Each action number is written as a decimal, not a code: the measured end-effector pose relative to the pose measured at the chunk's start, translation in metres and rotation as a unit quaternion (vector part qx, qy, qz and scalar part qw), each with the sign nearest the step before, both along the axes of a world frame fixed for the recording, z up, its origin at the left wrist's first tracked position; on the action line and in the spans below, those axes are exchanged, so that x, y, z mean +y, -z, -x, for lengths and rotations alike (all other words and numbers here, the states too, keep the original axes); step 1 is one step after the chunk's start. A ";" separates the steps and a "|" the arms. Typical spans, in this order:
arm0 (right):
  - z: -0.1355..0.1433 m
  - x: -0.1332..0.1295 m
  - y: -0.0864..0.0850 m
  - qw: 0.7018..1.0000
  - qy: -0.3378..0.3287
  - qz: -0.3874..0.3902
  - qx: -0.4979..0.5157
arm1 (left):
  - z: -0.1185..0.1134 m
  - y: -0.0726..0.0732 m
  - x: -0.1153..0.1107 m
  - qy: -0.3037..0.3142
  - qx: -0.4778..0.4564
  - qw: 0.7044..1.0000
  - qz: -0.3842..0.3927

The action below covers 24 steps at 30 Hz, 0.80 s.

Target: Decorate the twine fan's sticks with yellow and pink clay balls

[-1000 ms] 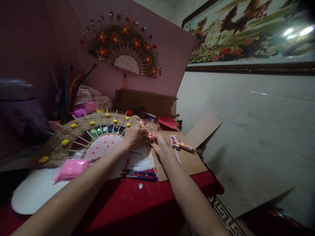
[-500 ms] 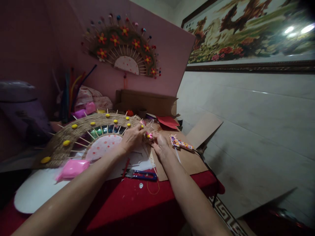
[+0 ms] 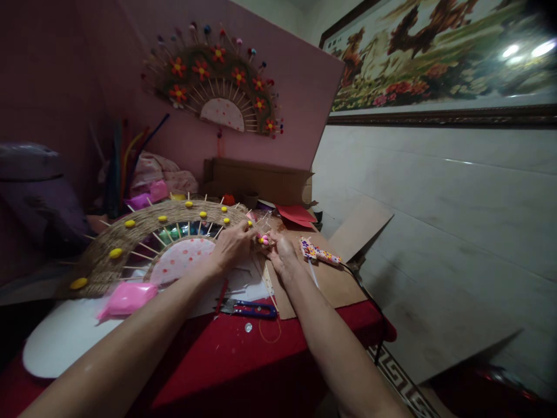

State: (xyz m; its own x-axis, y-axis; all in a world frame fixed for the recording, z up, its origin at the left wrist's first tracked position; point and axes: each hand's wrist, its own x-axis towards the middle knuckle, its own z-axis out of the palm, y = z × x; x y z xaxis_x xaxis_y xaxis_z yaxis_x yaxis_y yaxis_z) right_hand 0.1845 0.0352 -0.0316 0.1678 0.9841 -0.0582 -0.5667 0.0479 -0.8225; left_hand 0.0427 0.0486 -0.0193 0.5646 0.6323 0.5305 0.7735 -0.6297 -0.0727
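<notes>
A twine-covered, half-round fan [image 3: 148, 229] with wooden sticks and yellow clay discs lies on the table. At its right end, my left hand [image 3: 235, 244] rests over the twine with fingers bent into a pinch. What the left fingertips hold is hidden. Close beside it, my right hand [image 3: 282, 254] is closed, its fingertips at a small pink and yellow clay flower [image 3: 264, 240]. The flower sits between the two hands near the fan's edge. Below them lie blue-handled thread snips [image 3: 250, 309].
A flower-patterned glue gun [image 3: 319, 252] lies on cardboard [image 3: 335, 287] at the right, its cord over the table edge. A pink clay packet [image 3: 130, 299] sits at the left. Red paper [image 3: 296, 215] lies behind. A finished fan [image 3: 221, 87] hangs on the pink board.
Both hands stay at the fan's right end, with only slight finger movement around the pink and yellow flower. The whole view has shifted very slightly.
</notes>
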 end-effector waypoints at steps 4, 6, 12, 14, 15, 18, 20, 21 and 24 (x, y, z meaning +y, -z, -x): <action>0.001 -0.003 -0.003 0.999 -0.001 0.025 0.025 | 0.001 0.003 -0.001 0.012 0.016 1.000 0.005; 0.002 -0.003 -0.004 0.999 0.000 0.033 0.031 | 0.000 0.004 -0.001 0.017 0.025 1.000 0.007; 0.002 -0.003 -0.005 0.998 0.001 0.044 0.036 | -0.001 0.004 -0.001 0.013 0.014 1.000 0.002; 0.002 -0.003 -0.005 0.998 0.001 0.046 0.035 | 0.000 0.003 -0.001 0.003 -0.005 1.000 0.001; 0.002 -0.003 -0.004 0.998 0.001 0.047 0.034 | 0.000 0.003 -0.002 -0.004 -0.013 1.000 0.002; 0.002 -0.003 -0.004 0.998 0.001 0.050 0.034 | 0.000 0.003 -0.003 -0.009 -0.013 1.000 0.002; 0.002 -0.002 -0.003 0.998 0.000 0.052 0.033 | -0.001 0.004 -0.003 -0.001 -0.001 1.000 -0.002; 0.002 -0.002 -0.003 0.998 0.000 0.053 0.033 | -0.001 0.004 -0.003 0.003 0.003 1.000 -0.004; 0.002 -0.001 -0.003 0.998 -0.003 0.051 0.031 | -0.001 0.006 -0.003 0.010 0.005 1.000 0.000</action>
